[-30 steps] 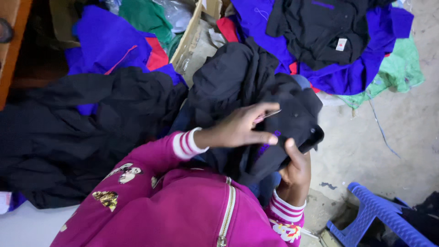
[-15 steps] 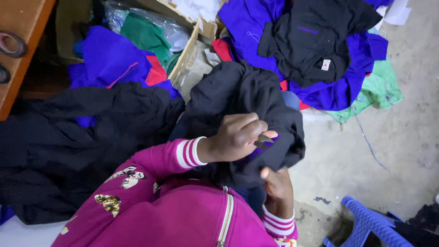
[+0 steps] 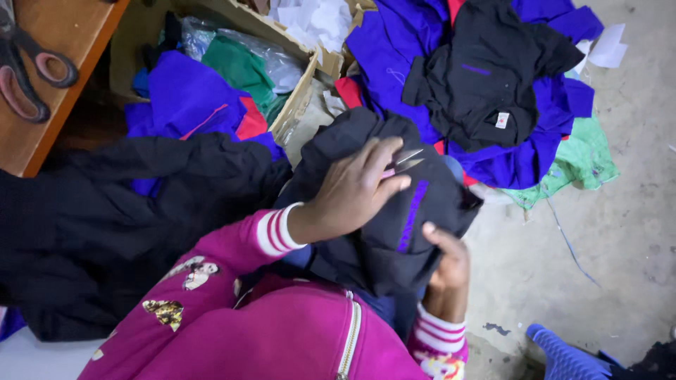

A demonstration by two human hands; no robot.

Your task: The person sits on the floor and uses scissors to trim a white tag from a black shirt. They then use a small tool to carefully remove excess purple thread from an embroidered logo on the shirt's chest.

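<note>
Close in, the right hand [image 3: 445,262] grips the black garment [image 3: 394,211] from beneath, thumb over its edge. The left hand [image 3: 355,188] presses on top, fingers pinching small metal snips [image 3: 403,162]. The garment sits bunched on the lap, dark, with a purple stripe [image 3: 410,215] down its fold. Left lies a black cloth heap [image 3: 105,225]; beyond, a cardboard box [image 3: 296,105] and a pile of blue clothes [image 3: 507,91]. Bare concrete floor [image 3: 620,232] opens rightward; scissors [image 3: 28,70] rest on the wooden worktop [image 3: 77,49].
</note>
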